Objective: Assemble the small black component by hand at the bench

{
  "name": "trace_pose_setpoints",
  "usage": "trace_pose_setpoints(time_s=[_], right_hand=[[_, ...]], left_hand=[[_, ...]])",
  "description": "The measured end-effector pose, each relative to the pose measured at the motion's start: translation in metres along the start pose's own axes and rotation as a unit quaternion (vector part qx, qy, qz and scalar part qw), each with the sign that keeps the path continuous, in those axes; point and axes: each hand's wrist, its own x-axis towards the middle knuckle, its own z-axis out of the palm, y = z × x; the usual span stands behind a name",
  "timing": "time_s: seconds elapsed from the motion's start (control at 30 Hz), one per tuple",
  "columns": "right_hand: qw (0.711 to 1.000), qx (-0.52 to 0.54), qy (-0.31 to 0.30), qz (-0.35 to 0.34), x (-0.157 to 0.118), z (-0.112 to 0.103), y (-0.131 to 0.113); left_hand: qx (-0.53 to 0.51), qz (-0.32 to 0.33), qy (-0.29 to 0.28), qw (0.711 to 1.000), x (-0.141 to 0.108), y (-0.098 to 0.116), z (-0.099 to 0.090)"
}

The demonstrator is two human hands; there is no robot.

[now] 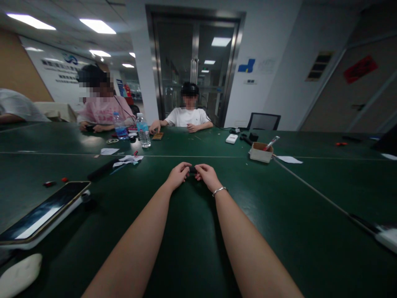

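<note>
Both arms reach forward over the dark green table point(192, 231). Between the fingertips of my left hand point(179, 176) and my right hand point(208, 176) is a small black object point(192, 170), too small and covered to name. Each hand pinches one end of it, low over the tabletop. My fingers hide most of its surface. A silver bracelet point(219, 191) circles my right wrist.
A phone point(46, 211) rests on a raised white stand at left, with a pale rounded object point(21, 275) nearby. Water bottles point(143, 130) and crumpled paper point(127, 160) lie beyond. A small box point(261, 153) stands at right. Two people sit across, another far left.
</note>
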Motion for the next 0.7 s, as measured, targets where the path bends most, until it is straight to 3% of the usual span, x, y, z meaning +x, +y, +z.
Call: trace_pose_setpoints(time_s=[0.23, 0.47, 0.6, 0.7], right_hand=[[0.998, 0.001, -0.053, -0.045, -0.0028, -0.0061, -0.0019], [0.997, 0.003, -0.061, 0.040, -0.0004, -0.0038, -0.0041], [0.995, 0.012, -0.096, 0.007, -0.0014, -0.0075, -0.0068], [0.996, 0.029, -0.080, 0.014, -0.0024, -0.0079, -0.0085]], left_hand=[[-0.001, -0.001, 0.023, 1.000, 0.0002, -0.0003, -0.0002], [-0.018, 0.001, 0.015, 1.000, 0.0019, -0.0036, -0.0009], [-0.034, -0.005, 0.024, 0.999, 0.0025, -0.0022, -0.0011], [-0.042, -0.008, 0.022, 0.999, 0.0024, -0.0013, -0.0006]])
